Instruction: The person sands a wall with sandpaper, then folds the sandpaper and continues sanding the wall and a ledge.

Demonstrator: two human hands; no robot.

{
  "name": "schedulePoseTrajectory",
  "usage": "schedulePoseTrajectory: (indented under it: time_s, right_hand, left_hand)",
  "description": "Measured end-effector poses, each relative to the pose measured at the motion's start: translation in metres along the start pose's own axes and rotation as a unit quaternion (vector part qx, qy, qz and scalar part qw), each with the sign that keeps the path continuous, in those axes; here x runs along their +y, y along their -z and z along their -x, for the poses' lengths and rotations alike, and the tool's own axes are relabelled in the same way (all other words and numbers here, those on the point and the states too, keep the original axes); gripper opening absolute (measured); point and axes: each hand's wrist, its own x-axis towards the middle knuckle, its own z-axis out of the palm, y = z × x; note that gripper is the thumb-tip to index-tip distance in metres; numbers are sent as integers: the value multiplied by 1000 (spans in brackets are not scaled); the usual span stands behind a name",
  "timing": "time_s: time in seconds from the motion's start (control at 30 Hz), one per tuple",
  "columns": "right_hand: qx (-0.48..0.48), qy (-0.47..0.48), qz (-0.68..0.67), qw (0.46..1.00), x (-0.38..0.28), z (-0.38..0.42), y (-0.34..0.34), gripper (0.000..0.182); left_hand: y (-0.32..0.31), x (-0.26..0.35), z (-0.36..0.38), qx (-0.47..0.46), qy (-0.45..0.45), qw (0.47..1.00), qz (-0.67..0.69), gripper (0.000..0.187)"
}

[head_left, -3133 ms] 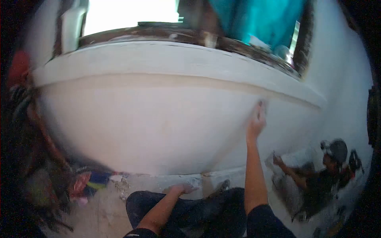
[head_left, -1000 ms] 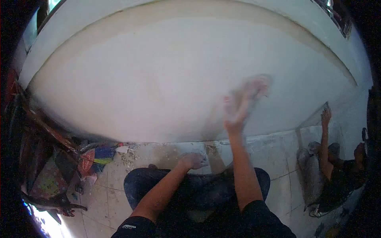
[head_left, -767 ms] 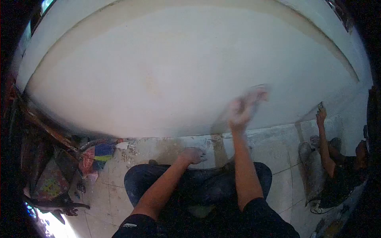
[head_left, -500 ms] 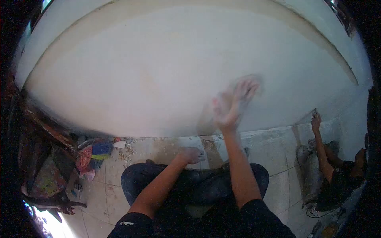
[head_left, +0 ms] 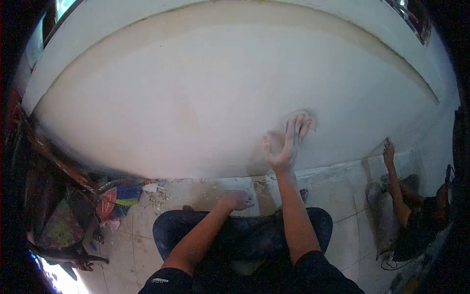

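Note:
My right hand (head_left: 293,137) is raised against the white wall (head_left: 196,98), coated in pale dust. Its thumb stands apart while the other fingers are bunched together and bent at the tips. A dark edge shows around the fingertips; whatever lies under them, if anything, is hidden. My left hand (head_left: 236,200) hangs low in front of my knees, also dusty, with its fingers loosely apart and nothing visible in them. Its forearm crosses above my dark trousers (head_left: 171,230).
At the right, another person (head_left: 411,215) sits low, one hand (head_left: 388,149) touching the wall's lower part. Coloured bags or cloths (head_left: 117,198) lie at left beside dark clutter (head_left: 61,223). Crumbs and dust mark the tiled floor (head_left: 122,245). A ledge (head_left: 401,63) curves along the wall's top.
My right hand has slid a little downward on the wall and looks less blurred. The left hand stays low in front of my knees. My view has shifted slightly.

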Motion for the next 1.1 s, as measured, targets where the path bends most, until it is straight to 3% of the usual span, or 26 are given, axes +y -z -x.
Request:
schedulePoseTrajectory:
  time_s: [0.1,0.17,0.23,0.27,0.33,0.47,0.6,0.7,0.8,0.9,0.93,1.0,1.1]
  right_hand:
    - [48,-43,-9,998,33,14,2,84]
    - [81,-73,-22,994,28,-6,3,89]
    - [111,-273,-168,941,-18,-48,19,94]
    - [112,-270,-167,941,-30,-52,18,94]
    - [-44,-10,-8,999,-46,-52,20,94]
    - [-34,3,11,999,-23,-1,-6,94]
    - [58,-135,-9,989,-3,-32,10,99]
    - [37,-78,-15,996,-23,-80,29,99]
    - [-41,-30,4,999,-34,-49,20,89]
    - [-29,-66,9,997,-19,-11,13,90]
    - [-29,-66,7,997,-6,-21,14,90]
    - [78,-121,5,990,6,-70,26,94]
    - [40,-52,-45,997,-9,-70,21,91]
  left_hand:
    - [11,7,23,24,-33,998,41,60]
    - [26,22,34,6,21,999,45,58]
    - [23,18,29,6,12,1000,18,58]
    - [22,18,26,-2,0,1000,-15,58]
    - [39,34,43,-14,18,1000,-6,58]
    - [41,31,36,-18,33,999,-10,57]
    - [28,26,37,-23,27,999,-7,56]
    - [49,42,60,-4,44,999,11,53]
    - [45,31,60,32,-29,997,57,49]
    - [24,15,39,-34,-6,995,94,46]
    - [20,12,43,18,-34,996,78,45]
    - [14,12,44,73,-61,993,71,43]
    - [22,25,35,12,-27,999,29,42]
